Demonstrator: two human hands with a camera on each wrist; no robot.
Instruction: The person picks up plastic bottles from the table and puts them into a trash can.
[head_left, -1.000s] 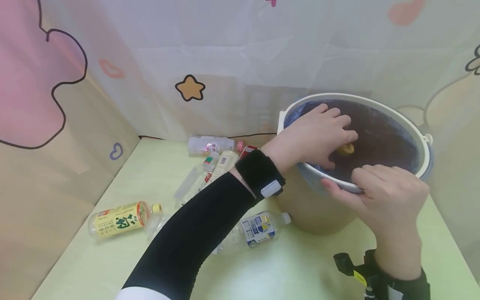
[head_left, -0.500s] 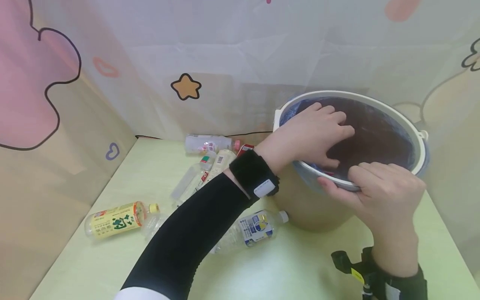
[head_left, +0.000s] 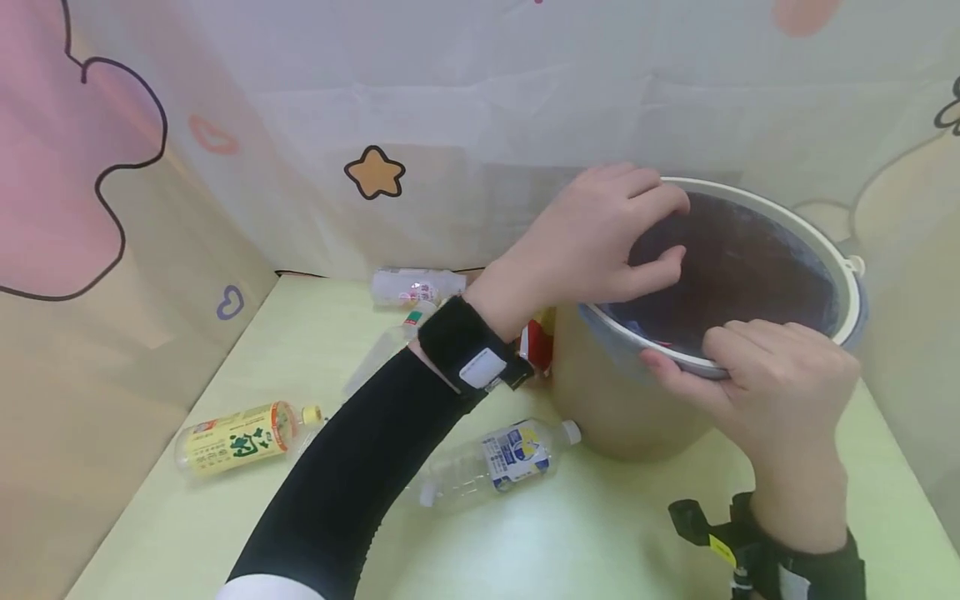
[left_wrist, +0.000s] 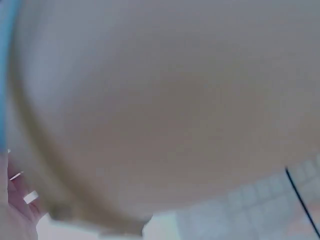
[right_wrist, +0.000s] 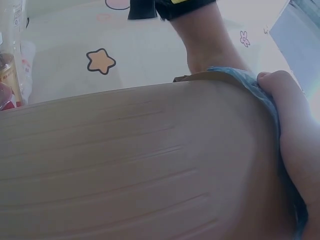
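Note:
A beige trash bin (head_left: 637, 417) with a white rim and a bluish plastic liner (head_left: 813, 275) stands at the right in the head view. My left hand (head_left: 592, 233) is over the bin's left rim, thumb and fingers spread apart, nothing between them. My right hand (head_left: 780, 383) grips the near rim, thumb outside and fingers over the edge. The right wrist view shows the ribbed bin wall (right_wrist: 125, 160), with the right hand (right_wrist: 300, 135) at the liner's edge. In the left wrist view the bin's blurred side (left_wrist: 175, 100) fills most of the picture.
Left of the bin lie a clear bottle (head_left: 517, 454) with a blue-white label and a yellow-labelled bottle (head_left: 240, 437). Further back are a pale bottle (head_left: 416, 287) and something red (head_left: 536, 346) beside the bin. The left forearm covers others. A printed cloth wall (head_left: 480, 125) stands behind.
A yellow cap seen inside the bin by the left hand a second ago is out of sight. The left hand has lifted and drawn back to the left. The right hand keeps its grip.

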